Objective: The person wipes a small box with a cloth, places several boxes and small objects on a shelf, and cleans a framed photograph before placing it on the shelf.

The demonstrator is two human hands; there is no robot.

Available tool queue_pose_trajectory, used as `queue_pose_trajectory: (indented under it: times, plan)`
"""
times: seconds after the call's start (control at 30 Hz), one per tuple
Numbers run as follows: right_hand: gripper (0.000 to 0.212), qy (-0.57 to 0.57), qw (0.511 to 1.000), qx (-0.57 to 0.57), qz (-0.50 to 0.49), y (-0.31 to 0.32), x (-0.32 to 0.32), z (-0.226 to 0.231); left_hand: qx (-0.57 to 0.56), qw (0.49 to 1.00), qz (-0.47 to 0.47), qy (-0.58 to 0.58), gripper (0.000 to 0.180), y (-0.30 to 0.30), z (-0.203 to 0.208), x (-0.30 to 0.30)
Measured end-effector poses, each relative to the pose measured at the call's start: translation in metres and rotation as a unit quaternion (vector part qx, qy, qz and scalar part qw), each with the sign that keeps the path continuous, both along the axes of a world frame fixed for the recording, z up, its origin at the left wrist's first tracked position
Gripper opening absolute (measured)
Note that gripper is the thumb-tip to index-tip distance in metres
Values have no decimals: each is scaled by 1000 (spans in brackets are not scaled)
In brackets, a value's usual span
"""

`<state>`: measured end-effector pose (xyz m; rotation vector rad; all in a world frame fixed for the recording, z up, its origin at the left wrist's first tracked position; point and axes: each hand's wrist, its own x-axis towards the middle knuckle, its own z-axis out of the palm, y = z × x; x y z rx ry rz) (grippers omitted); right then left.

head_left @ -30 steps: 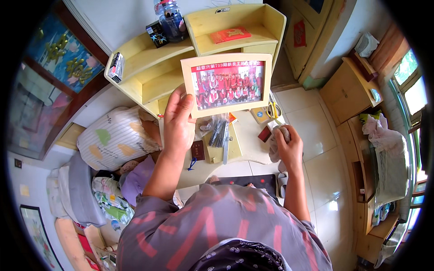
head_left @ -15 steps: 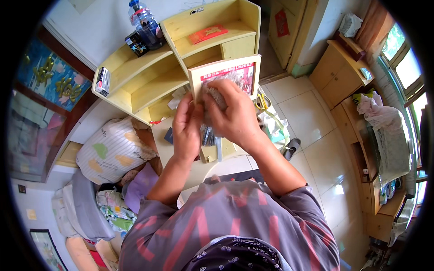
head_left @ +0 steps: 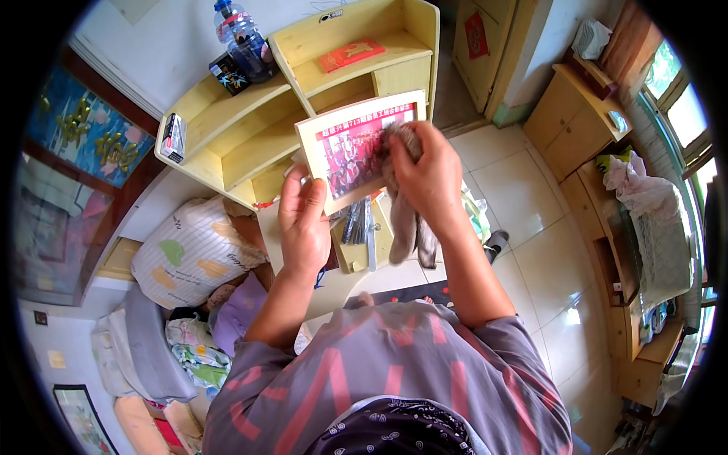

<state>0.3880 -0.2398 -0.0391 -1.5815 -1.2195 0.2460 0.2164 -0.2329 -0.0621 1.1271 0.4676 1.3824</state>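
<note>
A framed group photo [head_left: 350,155] with a pale wooden frame is held up in front of me, its picture side toward me. My left hand [head_left: 303,216] grips the frame's lower left corner, thumb on the front and fingers behind. My right hand [head_left: 428,171] is closed on a greyish-brown cloth [head_left: 406,227], pressing it to the right part of the picture. The cloth's ends hang below the hand. Part of the photo's right side is hidden by the cloth and fingers.
Behind the frame stands a pale yellow shelf unit [head_left: 250,136] with a red envelope [head_left: 351,54], a large blue water bottle [head_left: 246,45] and small boxes on it. A desk [head_left: 337,284] with tools lies below my hands. Cushions [head_left: 193,254] are at left, low cabinets [head_left: 569,114] at right.
The cloth has moved right across the picture with my right hand, uncovering the photo's left and middle. The frame has shifted slightly left, and the cloth's ends now dangle.
</note>
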Motion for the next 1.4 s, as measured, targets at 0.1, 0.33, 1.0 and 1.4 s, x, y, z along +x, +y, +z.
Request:
queue_pose_trajectory:
  times: [0.1, 0.33, 1.0, 1.4]
  plan:
    - [20, -40, 993, 106, 40, -1, -19, 12, -36, 998, -38, 47, 34, -2, -6, 0]
    - [22, -33, 997, 68, -10, -1, -10, 9, 1, 999, 22, 26, 36, -9, -2, -7]
    - [20, -58, 997, 47, -26, -42, 20, -49, -23, 999, -1, -30, 35, -1, 8, -30]
    - [21, 51, 994, -100, -8, -53, 41, -136, -62, 987, -22, -146, 34, 1, 31, -56]
